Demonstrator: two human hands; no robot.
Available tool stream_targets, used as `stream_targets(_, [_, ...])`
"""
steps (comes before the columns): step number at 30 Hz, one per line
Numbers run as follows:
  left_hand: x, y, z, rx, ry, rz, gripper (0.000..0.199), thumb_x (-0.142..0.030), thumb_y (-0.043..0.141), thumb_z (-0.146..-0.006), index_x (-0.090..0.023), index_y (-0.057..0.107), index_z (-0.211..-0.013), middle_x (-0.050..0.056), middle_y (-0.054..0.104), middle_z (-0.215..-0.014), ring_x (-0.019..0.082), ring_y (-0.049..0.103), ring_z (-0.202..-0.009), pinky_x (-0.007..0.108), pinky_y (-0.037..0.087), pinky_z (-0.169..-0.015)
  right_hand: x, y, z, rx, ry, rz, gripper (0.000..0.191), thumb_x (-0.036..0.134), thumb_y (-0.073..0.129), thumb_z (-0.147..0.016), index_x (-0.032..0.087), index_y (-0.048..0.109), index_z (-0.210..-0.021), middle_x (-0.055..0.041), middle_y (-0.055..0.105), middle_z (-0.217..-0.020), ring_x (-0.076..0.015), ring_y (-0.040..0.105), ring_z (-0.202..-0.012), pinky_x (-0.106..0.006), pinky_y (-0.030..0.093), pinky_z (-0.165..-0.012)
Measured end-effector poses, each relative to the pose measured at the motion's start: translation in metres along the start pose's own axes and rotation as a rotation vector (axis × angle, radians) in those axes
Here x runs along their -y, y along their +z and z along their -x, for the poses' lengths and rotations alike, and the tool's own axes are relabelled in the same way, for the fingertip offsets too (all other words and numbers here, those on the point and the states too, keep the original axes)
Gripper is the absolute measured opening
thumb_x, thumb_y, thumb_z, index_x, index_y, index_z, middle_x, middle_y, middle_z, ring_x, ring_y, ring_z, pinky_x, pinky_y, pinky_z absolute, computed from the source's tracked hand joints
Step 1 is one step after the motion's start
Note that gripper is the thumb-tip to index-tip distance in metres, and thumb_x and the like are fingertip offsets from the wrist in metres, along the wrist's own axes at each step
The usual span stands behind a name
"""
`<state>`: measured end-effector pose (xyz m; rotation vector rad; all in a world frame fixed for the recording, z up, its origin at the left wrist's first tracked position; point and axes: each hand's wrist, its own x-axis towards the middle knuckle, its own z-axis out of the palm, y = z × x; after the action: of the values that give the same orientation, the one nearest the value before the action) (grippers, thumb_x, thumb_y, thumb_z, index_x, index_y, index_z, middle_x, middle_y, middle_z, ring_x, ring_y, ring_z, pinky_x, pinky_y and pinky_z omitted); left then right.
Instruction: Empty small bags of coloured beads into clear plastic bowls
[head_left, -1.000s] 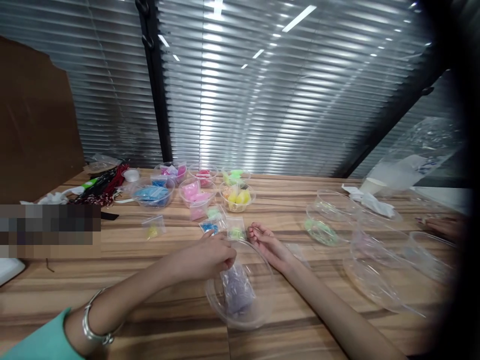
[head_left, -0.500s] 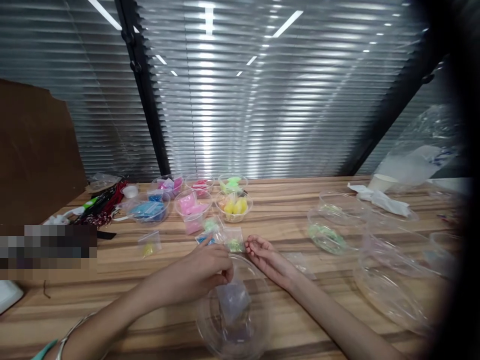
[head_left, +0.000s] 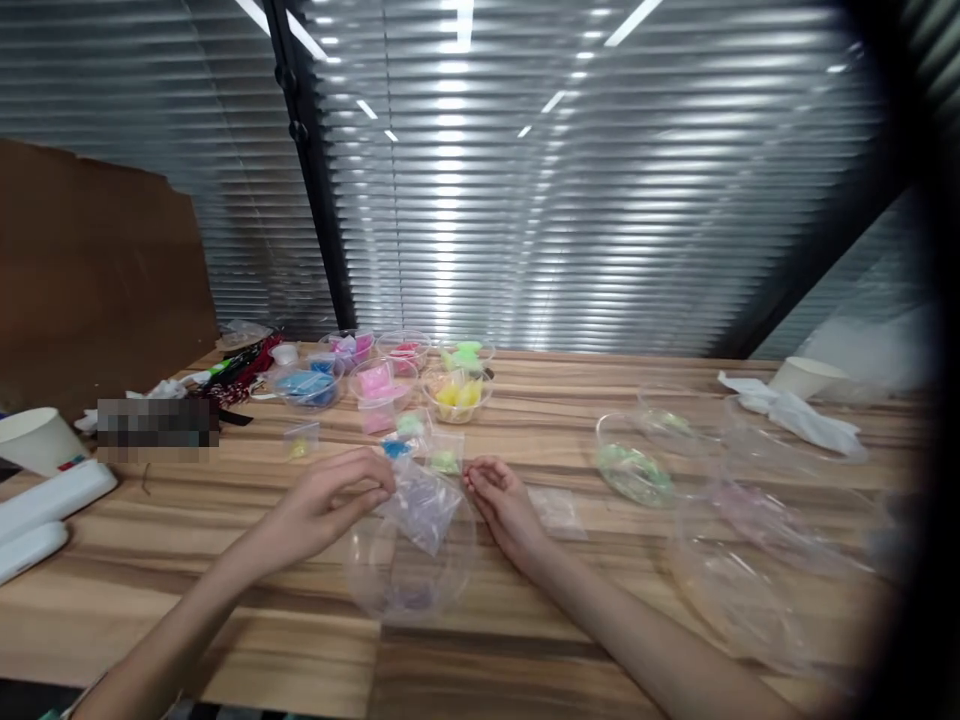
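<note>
My left hand pinches the corner of a small clear bag with pale purple contents. The bag hangs tilted over a round clear bowl, where a little purple shows at the bottom. To the right of the bag is my right hand, fingertips curled together beside a small bag with light green bits; whether they hold anything is too small to tell. A bag with blue bits lies just behind the held bag.
Clear bowls of blue, pink and yellow packets stand at the back. Several clear containers, one with green strands, stand at the right. A flat clear bag lies near my right wrist. White cases are at the left.
My left hand has moved left and lifted the purple bag up from inside the bowl. My right hand stays beside the green bag. The view has shifted.
</note>
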<state>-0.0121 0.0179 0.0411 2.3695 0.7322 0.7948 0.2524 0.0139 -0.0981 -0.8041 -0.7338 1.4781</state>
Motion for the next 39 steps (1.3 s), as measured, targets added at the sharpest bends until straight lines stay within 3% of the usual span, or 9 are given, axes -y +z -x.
stream_targets(6, [0.029,0.014,0.010,-0.201,0.048,0.067,0.008,-0.023,0.064,-0.095,-0.019,0.071,-0.093,0.007,0.072,-0.097,0.022,0.068,-0.102,0.034,0.055,-0.090,-0.003,0.005,0.014,0.056,-0.054,0.056,0.020,0.029,0.066,-0.096,0.014,0.064,-0.108,-0.0052,0.066,-0.105,-0.0181,0.066,-0.092,-0.037,0.057,-0.081])
stream_targets(14, [0.049,0.012,0.015,-0.245,0.011,0.111,0.021,-0.033,0.064,-0.097,-0.013,0.067,-0.091,0.004,0.071,-0.093,0.019,0.070,-0.096,0.038,0.059,-0.084,-0.002,0.005,0.012,0.059,-0.009,0.011,0.018,0.028,0.066,-0.096,0.014,0.065,-0.107,-0.0051,0.067,-0.105,-0.0183,0.066,-0.093,-0.038,0.057,-0.082])
stream_targets(18, [0.040,0.020,0.015,-0.194,-0.012,0.129,0.020,-0.033,0.066,-0.096,-0.014,0.069,-0.091,0.005,0.074,-0.090,0.022,0.071,-0.101,0.041,0.058,-0.089,0.004,0.001,0.016,0.038,0.045,0.003,0.020,0.029,0.064,-0.097,0.014,0.064,-0.111,-0.0055,0.066,-0.106,-0.0174,0.066,-0.090,-0.035,0.058,-0.077])
stream_targets(23, [0.021,0.024,0.011,-0.125,-0.012,0.092,0.013,-0.024,0.060,-0.098,-0.017,0.070,-0.094,0.008,0.074,-0.094,0.024,0.068,-0.111,0.034,0.055,-0.093,0.017,0.001,0.022,0.013,0.095,0.011,0.015,0.023,0.066,-0.095,0.014,0.062,-0.107,0.0000,0.063,-0.089,-0.0115,0.062,-0.072,-0.025,0.055,-0.063])
stream_targets(27, [0.005,0.023,0.008,-0.083,0.049,0.004,0.016,-0.013,0.052,-0.100,-0.020,0.066,-0.100,0.006,0.072,-0.101,0.024,0.061,-0.122,0.043,0.043,-0.111,0.024,0.005,0.027,0.034,0.112,0.064,0.013,0.023,0.066,-0.095,0.013,0.061,-0.104,0.0036,0.059,-0.078,-0.0056,0.051,-0.054,-0.016,0.044,-0.047])
stream_targets(30, [-0.004,0.024,0.009,-0.060,0.099,-0.053,0.020,-0.007,0.050,-0.098,-0.020,0.064,-0.104,0.006,0.070,-0.104,0.024,0.058,-0.124,0.046,0.040,-0.114,0.025,0.007,0.030,0.044,0.097,0.127,0.016,0.026,0.069,-0.094,0.014,0.061,-0.100,0.0058,0.057,-0.072,-0.0020,0.039,-0.044,-0.014,0.032,-0.039])
stream_targets(33, [-0.010,0.026,0.013,-0.021,0.167,-0.087,0.024,-0.005,0.050,-0.096,-0.019,0.065,-0.108,0.008,0.072,-0.107,0.024,0.057,-0.125,0.045,0.041,-0.113,0.025,0.007,0.031,0.003,0.032,0.206,0.025,0.033,0.075,-0.088,0.014,0.062,-0.096,0.0054,0.059,-0.071,-0.0003,0.033,-0.039,-0.013,0.026,-0.036])
stream_targets(35, [-0.015,0.027,0.015,-0.012,0.236,-0.151,0.026,-0.004,0.051,-0.096,-0.019,0.065,-0.110,0.006,0.074,-0.102,0.023,0.058,-0.124,0.045,0.034,-0.118,0.029,0.007,0.032,-0.066,-0.047,0.264,0.028,0.037,0.079,-0.084,0.015,0.063,-0.090,0.0044,0.061,-0.068,0.0001,0.032,-0.037,-0.014,0.023,-0.034])
stream_targets(39, [-0.028,0.028,0.019,-0.103,0.347,-0.435,0.022,-0.011,0.049,-0.101,-0.019,0.070,-0.104,0.002,0.077,-0.096,0.018,0.062,-0.114,0.038,0.032,-0.120,0.054,0.019,0.047,-0.189,-0.257,0.378,0.016,0.031,0.080,-0.083,0.021,0.067,-0.084,0.0024,0.067,-0.066,-0.0026,0.038,-0.034,-0.014,0.025,-0.030])
